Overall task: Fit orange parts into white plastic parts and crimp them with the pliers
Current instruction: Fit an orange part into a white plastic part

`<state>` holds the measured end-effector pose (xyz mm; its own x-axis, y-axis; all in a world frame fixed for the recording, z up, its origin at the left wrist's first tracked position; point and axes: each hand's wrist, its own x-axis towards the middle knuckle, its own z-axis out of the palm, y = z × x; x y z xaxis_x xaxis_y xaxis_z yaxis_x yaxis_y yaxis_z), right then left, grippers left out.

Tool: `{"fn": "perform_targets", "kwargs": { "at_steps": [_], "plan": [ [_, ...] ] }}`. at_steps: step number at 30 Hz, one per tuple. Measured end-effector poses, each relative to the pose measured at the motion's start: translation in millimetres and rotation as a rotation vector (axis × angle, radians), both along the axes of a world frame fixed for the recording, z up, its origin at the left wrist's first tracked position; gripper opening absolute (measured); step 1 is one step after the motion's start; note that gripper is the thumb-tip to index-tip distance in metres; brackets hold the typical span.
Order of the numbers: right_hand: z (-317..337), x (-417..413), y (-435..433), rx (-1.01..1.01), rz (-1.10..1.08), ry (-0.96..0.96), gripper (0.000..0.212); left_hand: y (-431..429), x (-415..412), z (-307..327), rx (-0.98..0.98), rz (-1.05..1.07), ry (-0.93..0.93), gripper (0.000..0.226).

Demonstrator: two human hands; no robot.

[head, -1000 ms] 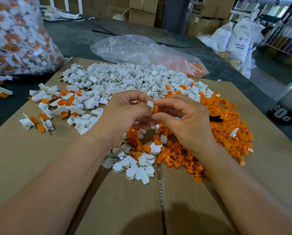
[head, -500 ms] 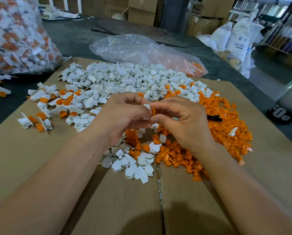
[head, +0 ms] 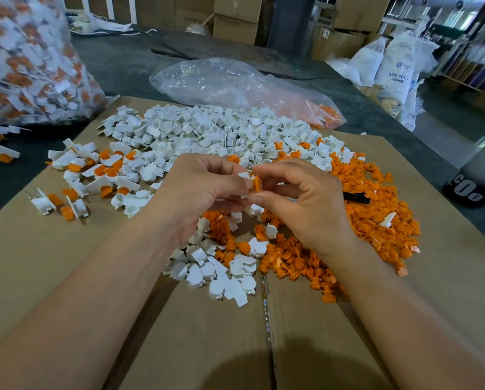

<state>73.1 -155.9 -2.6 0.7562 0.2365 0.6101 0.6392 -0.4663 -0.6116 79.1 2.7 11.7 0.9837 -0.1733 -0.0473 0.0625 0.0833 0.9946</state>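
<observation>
My left hand (head: 204, 190) pinches a small white plastic part (head: 244, 175) above the piles. Against it, my right hand (head: 300, 204) pinches an orange part (head: 256, 183), and the two pieces touch between my fingertips. A big heap of white parts (head: 207, 133) lies behind my hands on the cardboard (head: 66, 263). Loose orange parts (head: 376, 204) spread to the right and under my right wrist. A black tool handle (head: 355, 197) pokes out of the orange pile just right of my right hand; most of it is hidden.
Several fitted white-and-orange pieces (head: 95, 170) lie at the left of the cardboard. A full clear bag of such pieces (head: 24, 60) stands at the far left, a nearly empty plastic bag (head: 235, 85) at the back. White sacks (head: 390, 66) stand beyond the table's right edge.
My hands have stayed together over the piles. The orange part shows more plainly between my fingertips now, pressed against the white part.
</observation>
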Motion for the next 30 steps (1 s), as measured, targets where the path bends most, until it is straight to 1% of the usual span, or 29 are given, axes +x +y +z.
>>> {"fn": "perform_targets", "kwargs": {
  "at_steps": [3,7,15,30],
  "plan": [
    [-1.0,1.0,-0.3,-0.001,0.017,0.051,0.046,0.1,0.0,0.7,-0.011,-0.004,0.006,0.014],
    [-1.1,1.8,-0.9,0.025,0.07,0.096,0.045,1.3,0.7,0.3,0.016,-0.001,0.005,0.014],
    [-3.2,3.3,-2.5,0.028,0.066,0.085,0.039,0.8,0.3,0.8,0.022,0.009,0.026,0.013],
    [-4.9,3.6,-1.4,0.017,0.06,0.053,0.04,-1.2,-0.1,2.0,-0.025,0.001,0.066,0.01]
  ]
}}
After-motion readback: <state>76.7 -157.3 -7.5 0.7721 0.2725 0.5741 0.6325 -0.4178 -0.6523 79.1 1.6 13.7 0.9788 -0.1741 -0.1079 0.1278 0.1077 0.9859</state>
